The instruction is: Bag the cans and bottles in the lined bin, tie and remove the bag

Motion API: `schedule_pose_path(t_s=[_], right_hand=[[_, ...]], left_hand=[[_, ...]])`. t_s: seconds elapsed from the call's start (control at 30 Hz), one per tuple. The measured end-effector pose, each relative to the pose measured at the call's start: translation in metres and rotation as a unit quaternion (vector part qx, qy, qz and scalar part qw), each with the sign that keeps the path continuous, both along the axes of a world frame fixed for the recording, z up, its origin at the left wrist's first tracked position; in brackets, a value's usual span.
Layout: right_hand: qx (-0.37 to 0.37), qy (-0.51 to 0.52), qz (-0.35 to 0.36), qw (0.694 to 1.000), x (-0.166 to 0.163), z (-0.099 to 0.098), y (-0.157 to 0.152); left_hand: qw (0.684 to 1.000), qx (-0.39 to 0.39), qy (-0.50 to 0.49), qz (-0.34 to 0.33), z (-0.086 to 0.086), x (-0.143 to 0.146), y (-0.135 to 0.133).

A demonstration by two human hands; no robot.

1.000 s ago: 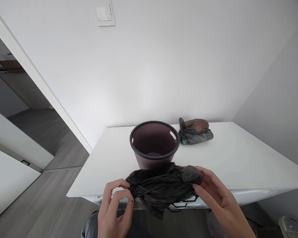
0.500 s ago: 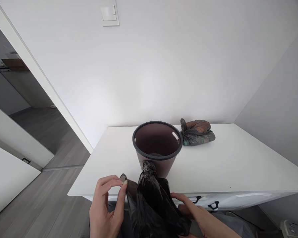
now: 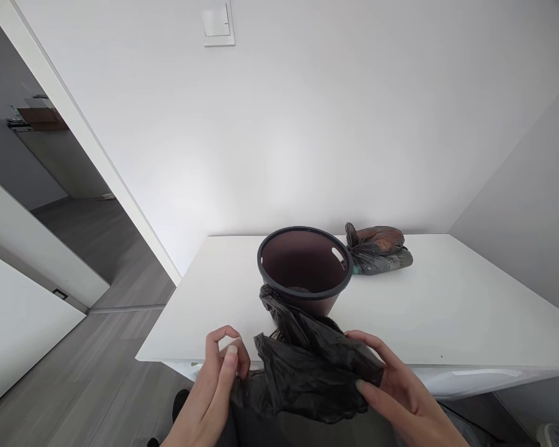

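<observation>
I hold a crumpled black plastic bag in front of me, just over the near edge of a white table. My left hand pinches the bag's left edge between thumb and fingers. My right hand grips its right side, with fingers curled under the plastic. A twisted end of the bag rises toward a dark brown round bin, which stands upright and looks unlined on the table behind the bag.
A tied, filled dark bag lies on the table at the back, right of the bin. White walls close in behind and to the right. A doorway and grey wood floor lie to the left. A light switch is high on the wall.
The bag, stretched wide a second ago and then bunched low, is now lifted and spread between both hands again. The view has shifted slightly left.
</observation>
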State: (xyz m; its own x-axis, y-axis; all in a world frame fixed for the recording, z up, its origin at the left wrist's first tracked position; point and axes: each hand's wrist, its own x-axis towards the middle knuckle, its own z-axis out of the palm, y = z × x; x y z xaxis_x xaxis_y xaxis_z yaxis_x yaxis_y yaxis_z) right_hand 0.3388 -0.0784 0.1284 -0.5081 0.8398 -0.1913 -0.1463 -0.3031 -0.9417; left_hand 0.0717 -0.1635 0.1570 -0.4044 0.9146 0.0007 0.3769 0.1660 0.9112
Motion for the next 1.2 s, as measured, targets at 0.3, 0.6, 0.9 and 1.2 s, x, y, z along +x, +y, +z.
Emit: schedule_pose_path(t_s=[0.3,0.6,0.9,1.2], right_hand=[[-0.014,0.084,0.032,0.996,-0.022,-0.019,-0.003],[0.248,-0.091,-0.088,0.961,-0.055,-0.014,-0.022],[0.381,-0.04,-0.002,0.924,-0.082,0.012,-0.032],[0.35,-0.014,-0.09,0.932,-0.068,0.041,-0.028]], left_hand=[[0.973,-0.069,0.068,-0.212,-0.002,-0.014,-0.012],[0.993,0.076,0.089,-0.018,0.027,-0.017,-0.013],[0.902,0.264,0.338,-0.049,0.042,0.009,-0.011],[0.841,0.347,0.415,0.003,0.039,0.02,-0.013]])
